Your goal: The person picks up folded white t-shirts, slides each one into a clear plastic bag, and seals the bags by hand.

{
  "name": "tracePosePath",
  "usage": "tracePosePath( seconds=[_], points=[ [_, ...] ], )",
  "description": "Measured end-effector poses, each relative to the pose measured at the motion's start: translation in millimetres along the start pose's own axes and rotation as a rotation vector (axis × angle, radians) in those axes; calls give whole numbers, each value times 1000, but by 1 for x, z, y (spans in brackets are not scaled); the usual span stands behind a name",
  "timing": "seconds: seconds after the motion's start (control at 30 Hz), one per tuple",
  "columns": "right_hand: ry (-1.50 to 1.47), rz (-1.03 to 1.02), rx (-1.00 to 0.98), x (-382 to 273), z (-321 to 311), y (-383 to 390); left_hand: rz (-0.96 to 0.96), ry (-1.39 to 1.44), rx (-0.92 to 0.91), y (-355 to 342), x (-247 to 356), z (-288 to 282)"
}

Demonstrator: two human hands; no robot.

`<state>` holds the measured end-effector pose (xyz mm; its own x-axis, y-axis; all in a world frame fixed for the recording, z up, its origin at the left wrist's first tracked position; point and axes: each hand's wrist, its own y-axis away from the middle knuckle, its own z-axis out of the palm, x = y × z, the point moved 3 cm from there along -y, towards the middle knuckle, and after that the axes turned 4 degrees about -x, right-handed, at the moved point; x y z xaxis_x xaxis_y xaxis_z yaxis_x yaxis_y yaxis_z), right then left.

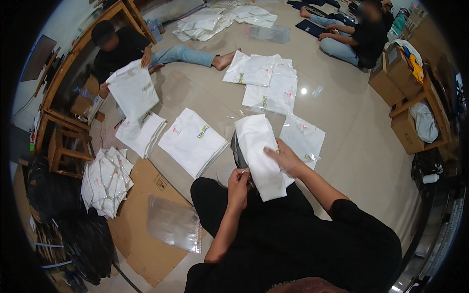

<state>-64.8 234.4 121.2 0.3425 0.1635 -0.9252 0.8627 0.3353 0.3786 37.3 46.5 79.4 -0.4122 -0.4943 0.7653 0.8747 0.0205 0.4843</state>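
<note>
A folded white T-shirt (263,163) is held above my lap, its long side running away from me. My right hand (286,157) grips its right edge, thumb on top and the other fingers mostly hidden. My left hand (238,188) is closed in a pinch beside the shirt's left edge; what its fingertips hold is too small to make out. A dark, glossy sheet (238,154) shows along the shirt's left side, partly covered by it. Beyond my left knee lies a neat stack of folded white T-shirts (193,141). Bagged white T-shirts (302,136) lie just past my right hand.
Clear plastic bags (173,222) lie on flattened cardboard (141,234) at my left, near a pile of bagged shirts (106,180). A person (117,53) at far left holds up a white shirt (133,90); another person (359,36) sits far right. Cartons (391,78) line the right side.
</note>
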Motion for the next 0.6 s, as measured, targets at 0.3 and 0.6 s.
tracePosePath(
  seconds=[0.3,0.6],
  points=[
    [-93,-63,56,20,-16,-3,212,-239,-18,11,6,9],
    [172,146,-61,34,-6,38,244,-153,49,20,3,5]
  ],
)
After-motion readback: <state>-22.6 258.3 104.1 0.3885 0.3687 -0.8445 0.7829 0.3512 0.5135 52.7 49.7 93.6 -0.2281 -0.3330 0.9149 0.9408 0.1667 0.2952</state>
